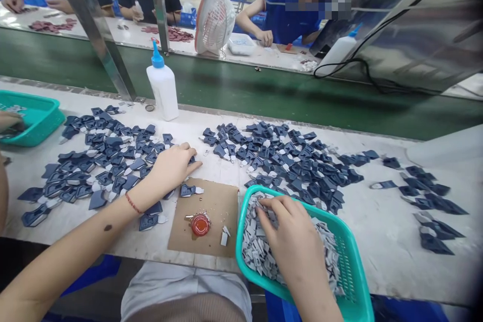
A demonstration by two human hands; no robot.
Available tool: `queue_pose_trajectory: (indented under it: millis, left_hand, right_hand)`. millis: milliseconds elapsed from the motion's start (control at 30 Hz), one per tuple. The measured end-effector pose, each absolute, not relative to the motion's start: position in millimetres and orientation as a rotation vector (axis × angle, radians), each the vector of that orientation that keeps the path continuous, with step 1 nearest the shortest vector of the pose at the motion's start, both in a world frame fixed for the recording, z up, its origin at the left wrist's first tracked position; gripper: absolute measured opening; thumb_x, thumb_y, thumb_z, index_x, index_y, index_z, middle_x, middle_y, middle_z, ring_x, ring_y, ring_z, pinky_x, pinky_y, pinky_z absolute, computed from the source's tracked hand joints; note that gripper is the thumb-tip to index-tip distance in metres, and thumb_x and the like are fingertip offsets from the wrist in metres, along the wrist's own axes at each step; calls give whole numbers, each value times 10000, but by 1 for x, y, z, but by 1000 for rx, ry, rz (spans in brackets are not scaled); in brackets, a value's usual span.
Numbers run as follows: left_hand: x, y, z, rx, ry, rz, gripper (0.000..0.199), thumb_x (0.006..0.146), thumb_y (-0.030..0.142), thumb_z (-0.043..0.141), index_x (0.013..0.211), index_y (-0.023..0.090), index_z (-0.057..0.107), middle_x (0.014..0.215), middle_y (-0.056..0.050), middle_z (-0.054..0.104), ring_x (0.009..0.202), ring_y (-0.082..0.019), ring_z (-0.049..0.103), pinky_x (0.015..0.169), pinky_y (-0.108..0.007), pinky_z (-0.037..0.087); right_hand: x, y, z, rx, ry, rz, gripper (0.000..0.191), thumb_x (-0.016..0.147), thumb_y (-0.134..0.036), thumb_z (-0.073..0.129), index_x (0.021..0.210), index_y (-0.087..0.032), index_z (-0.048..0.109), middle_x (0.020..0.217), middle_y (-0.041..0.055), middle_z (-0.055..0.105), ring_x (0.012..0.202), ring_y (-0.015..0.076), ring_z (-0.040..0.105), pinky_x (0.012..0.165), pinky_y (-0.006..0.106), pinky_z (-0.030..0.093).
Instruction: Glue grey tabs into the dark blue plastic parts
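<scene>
My left hand reaches over the near edge of a left pile of small dark blue moulded parts with pale tips. Its fingers are stretched and apart, and a dark part shows beside the fingertips. Inside a green plastic basket of small grey pieces, my right hand has its thumb and fingers pinched together; what is between them is hidden. Between the hands lies a cardboard piece. It bears a small red cap-like dish with wet-looking red liquid, one dark blue part and a loose grey piece.
A second pile of dark blue parts spreads behind the basket. A white bottle with a blue nozzle stands at the back. Another green basket, with someone's hand in it, is far left. Co-workers sit beyond the green strip.
</scene>
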State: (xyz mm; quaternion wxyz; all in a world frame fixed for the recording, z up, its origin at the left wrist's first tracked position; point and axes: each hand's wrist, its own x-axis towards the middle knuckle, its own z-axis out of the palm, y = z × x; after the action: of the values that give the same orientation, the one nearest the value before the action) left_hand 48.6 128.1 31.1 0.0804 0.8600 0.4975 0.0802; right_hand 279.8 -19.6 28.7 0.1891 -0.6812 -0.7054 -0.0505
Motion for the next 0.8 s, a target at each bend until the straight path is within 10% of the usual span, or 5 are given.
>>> queue_pose_trajectory:
  millis: [500, 800]
  left_hand:
    - [91, 164, 16, 2629, 1028, 368, 196, 888, 82, 479, 1022, 117, 617, 1070, -145, 622, 1003, -287, 585, 880, -428, 480]
    - [73, 140, 36, 2079, 959, 581, 313, 937, 258, 514, 1224, 142, 562, 1060, -121, 689, 943, -223, 684, 864, -387, 542]
  right_hand:
    - [278, -26, 29, -1666, -2078, 119, 166, 961, -190, 465, 832, -218, 567, 924, 73, 672, 916, 233, 640, 779, 357, 510]
    - [285, -43, 43, -1735, -1807, 415, 185, 944, -304, 548, 1046, -266, 697, 1028, 75, 686, 896, 219, 669, 706, 307, 557]
